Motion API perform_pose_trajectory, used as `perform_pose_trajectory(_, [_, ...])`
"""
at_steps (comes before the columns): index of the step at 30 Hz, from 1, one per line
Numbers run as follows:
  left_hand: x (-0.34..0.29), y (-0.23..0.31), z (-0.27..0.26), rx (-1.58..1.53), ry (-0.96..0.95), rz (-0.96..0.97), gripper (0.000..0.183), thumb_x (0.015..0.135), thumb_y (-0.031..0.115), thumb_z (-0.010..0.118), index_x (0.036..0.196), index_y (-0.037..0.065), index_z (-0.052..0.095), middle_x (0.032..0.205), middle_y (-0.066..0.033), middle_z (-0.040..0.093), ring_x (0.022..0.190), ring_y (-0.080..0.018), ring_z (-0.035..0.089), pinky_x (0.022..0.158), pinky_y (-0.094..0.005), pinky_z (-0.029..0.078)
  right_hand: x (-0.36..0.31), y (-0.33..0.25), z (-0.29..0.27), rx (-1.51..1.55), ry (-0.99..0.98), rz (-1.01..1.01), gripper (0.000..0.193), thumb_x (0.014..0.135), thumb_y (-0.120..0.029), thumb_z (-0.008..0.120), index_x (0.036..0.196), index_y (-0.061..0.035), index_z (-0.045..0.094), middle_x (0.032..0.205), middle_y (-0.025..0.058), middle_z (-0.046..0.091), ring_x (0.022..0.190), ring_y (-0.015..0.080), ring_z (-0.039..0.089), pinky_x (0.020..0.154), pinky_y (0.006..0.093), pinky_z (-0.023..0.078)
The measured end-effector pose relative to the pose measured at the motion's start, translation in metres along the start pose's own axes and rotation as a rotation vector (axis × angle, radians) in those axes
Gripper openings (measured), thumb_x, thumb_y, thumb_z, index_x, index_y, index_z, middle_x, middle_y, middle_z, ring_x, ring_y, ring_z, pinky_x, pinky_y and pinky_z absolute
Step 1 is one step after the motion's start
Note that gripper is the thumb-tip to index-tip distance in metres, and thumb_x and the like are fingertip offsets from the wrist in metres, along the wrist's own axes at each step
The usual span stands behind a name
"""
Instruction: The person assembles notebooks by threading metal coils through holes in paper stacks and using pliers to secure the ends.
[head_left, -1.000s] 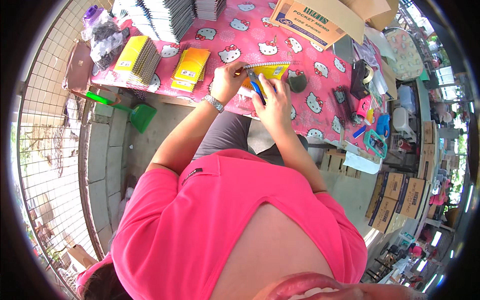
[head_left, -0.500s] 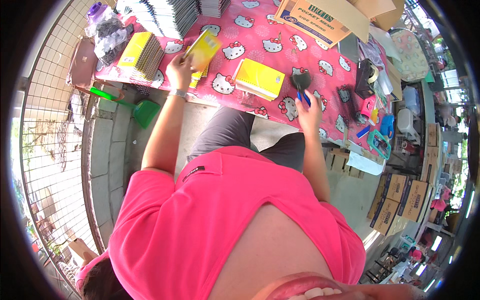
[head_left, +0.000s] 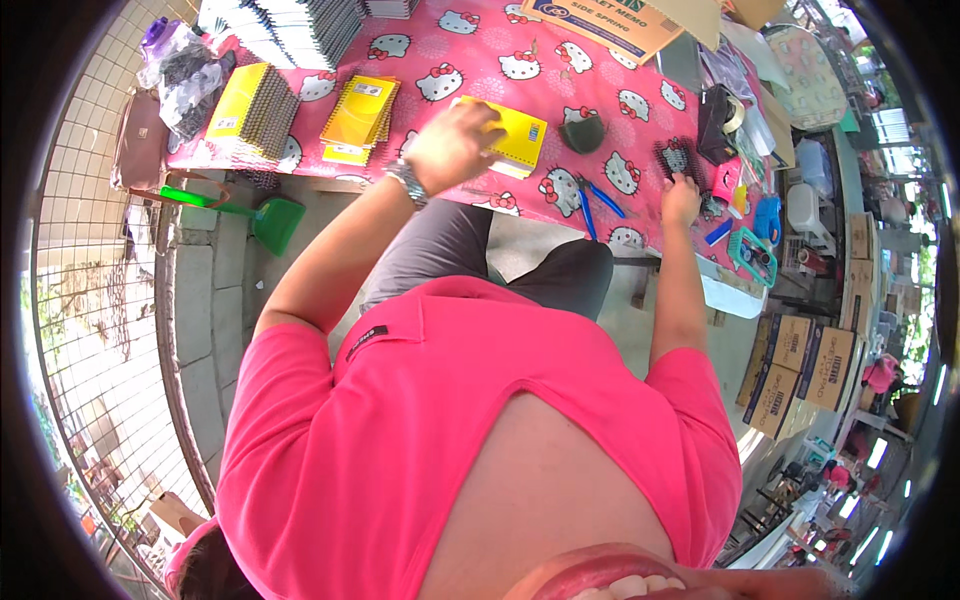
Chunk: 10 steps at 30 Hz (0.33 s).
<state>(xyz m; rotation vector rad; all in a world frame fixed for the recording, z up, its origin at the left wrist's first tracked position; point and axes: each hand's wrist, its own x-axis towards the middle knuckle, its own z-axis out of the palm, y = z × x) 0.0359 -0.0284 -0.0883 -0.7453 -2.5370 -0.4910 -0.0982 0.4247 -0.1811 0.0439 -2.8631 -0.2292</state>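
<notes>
My left hand (head_left: 455, 145) reaches over the left edge of a yellow notepad stack (head_left: 520, 138), its fingers loosely bent and apart at the covers. At the near end of a pile of black spiral binding coils (head_left: 673, 155), my right hand (head_left: 682, 200) has its fingertips pinched together among the coils. Blue-handled pliers (head_left: 598, 203) lie on the pink tablecloth between my hands, near the table edge. Just beyond them sits a dark rounded object (head_left: 582, 132). To the left is a smaller stack of yellow spiral notepads (head_left: 360, 112).
A taller stack of spiral notepads (head_left: 250, 105) stands farther left, beside a plastic bag (head_left: 187, 85). White-edged spiral books (head_left: 285, 28) and a cardboard box (head_left: 610, 25) occupy the back. A tape dispenser (head_left: 722, 120) and a teal basket (head_left: 752, 257) are at the right.
The yellow notepad from my left hand now lies on the smaller left stack, and that hand has moved right. My right hand has put the pliers down and moved right to the coils.
</notes>
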Motion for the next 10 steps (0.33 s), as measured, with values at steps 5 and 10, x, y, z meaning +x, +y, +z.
perform_pose_trajectory(5, [0.001, 0.001, 0.023, 0.089, -0.209, 0.074, 0.021, 0.076, 0.012, 0.064, 0.097, 0.01, 0.065, 0.096, -0.0044, 0.061, 0.09, -0.0226, 0.063, 0.076, -0.0352, 0.054, 0.014, 0.003, -0.023, 0.268, 0.134, -0.007, 0.025, 0.083, -0.013, 0.067, 0.108, -0.0107, 0.065, 0.109, 0.0121, 0.064, 0.103, 0.0333, 0.06, 0.09, 0.0436, 0.048])
perform_pose_trajectory(10, [0.013, -0.011, -0.005, -0.079, -0.245, 0.037, 0.021, 0.078, 0.013, 0.064, 0.1, 0.012, 0.066, 0.096, -0.0059, 0.064, 0.09, -0.0247, 0.065, 0.075, -0.0349, 0.056, 0.008, -0.051, -0.07, 0.808, 0.193, -0.183, 0.049, 0.082, -0.01, 0.069, 0.129, -0.0111, 0.058, 0.134, 0.0207, 0.051, 0.123, 0.0313, 0.053, 0.101, 0.0363, 0.045])
